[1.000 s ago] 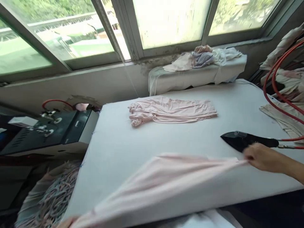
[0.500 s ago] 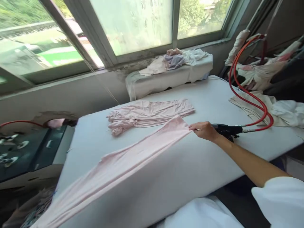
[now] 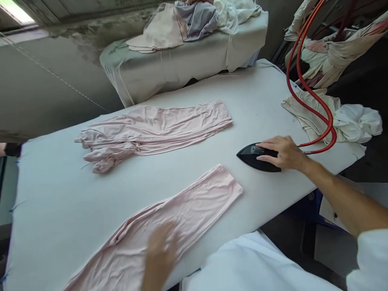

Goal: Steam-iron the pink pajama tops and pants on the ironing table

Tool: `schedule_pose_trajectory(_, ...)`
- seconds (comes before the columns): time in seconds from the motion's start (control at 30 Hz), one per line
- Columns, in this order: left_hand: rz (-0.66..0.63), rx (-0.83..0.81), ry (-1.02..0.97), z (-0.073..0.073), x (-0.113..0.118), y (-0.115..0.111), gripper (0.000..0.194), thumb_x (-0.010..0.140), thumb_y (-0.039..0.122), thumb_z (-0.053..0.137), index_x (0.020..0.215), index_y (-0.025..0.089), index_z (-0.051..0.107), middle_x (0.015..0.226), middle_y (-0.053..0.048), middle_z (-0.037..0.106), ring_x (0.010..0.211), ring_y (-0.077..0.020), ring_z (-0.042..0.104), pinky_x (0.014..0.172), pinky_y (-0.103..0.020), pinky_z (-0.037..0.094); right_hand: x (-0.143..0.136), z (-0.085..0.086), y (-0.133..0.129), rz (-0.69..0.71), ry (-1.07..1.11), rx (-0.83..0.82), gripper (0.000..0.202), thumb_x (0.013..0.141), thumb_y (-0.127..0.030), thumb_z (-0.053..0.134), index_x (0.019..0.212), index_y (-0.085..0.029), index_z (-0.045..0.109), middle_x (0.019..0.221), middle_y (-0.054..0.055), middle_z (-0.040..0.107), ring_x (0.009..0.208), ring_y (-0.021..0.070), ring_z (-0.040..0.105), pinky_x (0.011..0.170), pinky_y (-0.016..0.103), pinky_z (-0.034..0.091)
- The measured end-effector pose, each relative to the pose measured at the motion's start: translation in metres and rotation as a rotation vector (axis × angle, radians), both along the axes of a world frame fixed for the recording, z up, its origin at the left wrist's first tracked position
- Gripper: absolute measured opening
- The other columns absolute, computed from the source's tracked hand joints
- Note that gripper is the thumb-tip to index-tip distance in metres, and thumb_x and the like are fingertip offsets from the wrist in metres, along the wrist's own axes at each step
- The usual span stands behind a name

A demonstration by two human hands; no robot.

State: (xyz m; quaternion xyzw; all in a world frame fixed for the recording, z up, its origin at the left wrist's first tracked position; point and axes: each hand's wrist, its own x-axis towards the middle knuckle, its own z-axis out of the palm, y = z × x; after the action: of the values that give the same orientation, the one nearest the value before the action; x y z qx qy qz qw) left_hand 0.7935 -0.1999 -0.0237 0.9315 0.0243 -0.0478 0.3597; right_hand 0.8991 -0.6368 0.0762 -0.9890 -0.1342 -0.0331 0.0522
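A pink garment leg (image 3: 209, 198) lies on the white padded table (image 3: 51, 202), reaching down to the lower left. Over it is my left hand (image 3: 162, 250), smeared by motion, so its fingers and any contact with the cloth are unclear. On the right, my right hand (image 3: 280, 152) is around the handle of a black iron (image 3: 253, 157), whose tip points left. The iron rests on the table beside the garment's end. Farther back lies a second, wrinkled pink garment (image 3: 163, 127).
Red hoses (image 3: 321, 109) run from the iron up to the right. Folded cream cloth (image 3: 306, 113) and a white bundle (image 3: 357, 121) lie at the right end. Behind stands a covered board (image 3: 169, 66) with garments piled on it.
The stretched pink leg now lies flat. My right hand has let go of its end and taken hold of the iron. My left hand has come into view. The view has tilted down.
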Motion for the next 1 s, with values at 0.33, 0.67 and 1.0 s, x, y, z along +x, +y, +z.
schedule_pose_trajectory(0.33, -0.622, 0.074, -0.302, -0.014, 0.099, -0.117, 0.042, 0.097, 0.019, 0.038, 0.136, 0.024, 0.053, 0.147, -0.008, 0.050, 0.141, -0.0206, 0.037, 0.108, -0.040, 0.031, -0.083, -0.067, 0.109, 0.252, 0.039, 0.062, 0.042, 0.092, -0.023, 0.051, 0.134, -0.020, 0.056, 0.134, 0.009, 0.059, 0.129, 0.0269, 0.050, 0.101, 0.045, 0.040)
schedule_pose_trajectory(0.67, -0.758, 0.011, -0.160, -0.002, 0.091, -0.144, 0.045, 0.092, 0.041, 0.053, 0.134, 0.024, 0.053, 0.137, -0.011, 0.056, 0.126, -0.0292, 0.046, 0.097, -0.048, 0.034, 0.006, 0.018, 0.045, 0.075, -0.102, 0.002, 0.047, 0.089, -0.043, 0.063, 0.130, -0.023, 0.058, 0.119, 0.010, 0.066, 0.107, 0.0286, 0.060, 0.094, 0.044, 0.043)
schedule_pose_trajectory(1.0, -0.461, -0.039, -0.019, -0.011, 0.164, -0.149, 0.021, 0.080, 0.027, 0.073, 0.098, 0.020, 0.064, 0.108, -0.010, 0.061, 0.106, -0.0270, 0.052, 0.087, -0.045, 0.041, 0.034, 0.001, -0.017, -0.177, 0.652, -0.022, 0.055, 0.083, -0.073, 0.049, 0.085, -0.020, 0.066, 0.063, 0.002, 0.062, 0.058, 0.0187, 0.059, 0.055, 0.028, 0.039)
